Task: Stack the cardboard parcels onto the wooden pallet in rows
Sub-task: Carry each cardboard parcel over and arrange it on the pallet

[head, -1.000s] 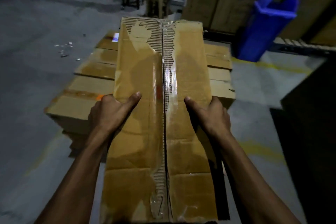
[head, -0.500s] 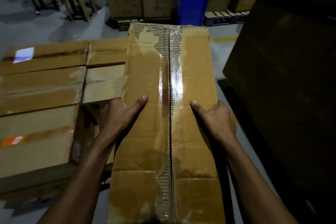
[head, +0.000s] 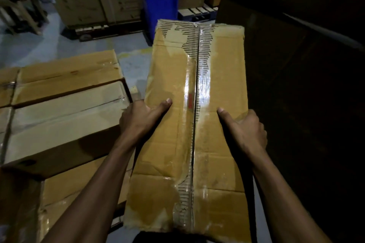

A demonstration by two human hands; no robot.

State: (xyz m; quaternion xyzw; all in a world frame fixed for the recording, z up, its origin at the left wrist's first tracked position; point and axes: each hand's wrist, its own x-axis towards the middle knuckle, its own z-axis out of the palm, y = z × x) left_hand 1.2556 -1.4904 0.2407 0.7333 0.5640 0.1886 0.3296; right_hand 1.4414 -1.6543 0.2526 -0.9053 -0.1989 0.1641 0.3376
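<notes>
— Both hands hold the carried parcel [head: 195, 124] by its long sides: the left hand [head: 141, 119] wraps the left edge with its thumb laid across the top, and the right hand [head: 246, 130] does the same on the right edge. The fingers go under or round the sides, out of sight.

— How does the parcel lie from them?

— Its long axis runs straight away from the person, the near end at the body, the far end pointing toward the blue bin [head: 160, 0]. The taped seam runs along that same line, between the two thumbs.

— And the stack?

— The stacked parcels [head: 65, 104] sit to the left of the carried parcel, lower than it, their long axes crossing its axis rather than matching it. The left hand is the nearer one to them; a strip of bare floor [head: 132, 65] shows between the stack's far corner and the carried parcel. I can't make out the pallet itself under the stack.

— So the coming move?

— My judgement: the parcel must swing leftward, and probably turn, to line up with a row. Right of it is only a dark mass [head: 306, 104], so nothing goes that way.
</notes>
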